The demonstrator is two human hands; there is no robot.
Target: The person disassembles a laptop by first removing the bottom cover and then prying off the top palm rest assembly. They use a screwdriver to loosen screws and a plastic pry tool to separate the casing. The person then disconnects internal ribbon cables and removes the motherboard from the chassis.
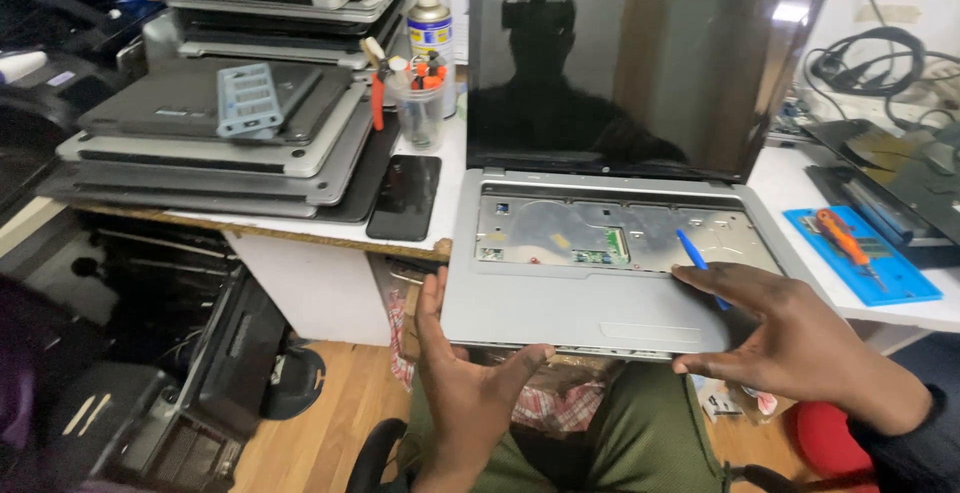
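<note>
A silver laptop stands open over my lap, its dark screen upright and its keyboard gone, so the bare metal tray shows. My left hand grips the laptop's front left corner from below, thumb along the front edge. My right hand holds the front right corner, fingers on the palm rest. A thin blue pry tool pokes out from under my right fingers, lying across the palm rest.
A stack of closed laptops fills the left of the white desk, with a black phone, a cup of tools and a spray can. A blue mat with an orange screwdriver and cables lie right.
</note>
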